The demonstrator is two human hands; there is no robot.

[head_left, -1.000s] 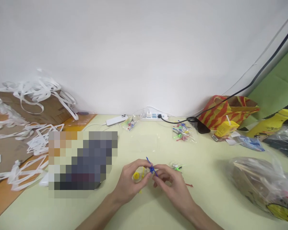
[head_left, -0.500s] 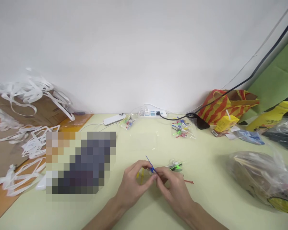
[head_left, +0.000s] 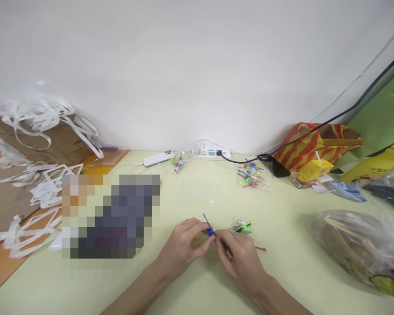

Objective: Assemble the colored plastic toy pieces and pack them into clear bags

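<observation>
A small blue plastic piece with a thin pointed arm (head_left: 210,232) is pinched between my two hands above the tabletop. My left hand (head_left: 181,246) grips it from the left with thumb and fingertips. From the right, my right hand (head_left: 241,253) closes its thumb and fingers at the lower end, where the fingers cover part of it. Part of a yellow piece (head_left: 195,239) shows behind my left fingers. Beyond my right hand lies a small pile of green, black and clear parts (head_left: 244,225). A thin red piece (head_left: 260,249) sticks out to its right.
Packets of coloured parts (head_left: 253,174) (head_left: 177,163) lie at the back, near a power strip (head_left: 210,152) and a white phone (head_left: 158,158). A pixelated dark area (head_left: 118,223) covers the left. At right are a plastic-wrapped bundle (head_left: 351,245) and a yellow drink carton (head_left: 314,169).
The blue piece has turned slightly in my fingers, and its arm shows broader. Both hands keep their pinch in nearly the same place. The camera view has shifted a little.
</observation>
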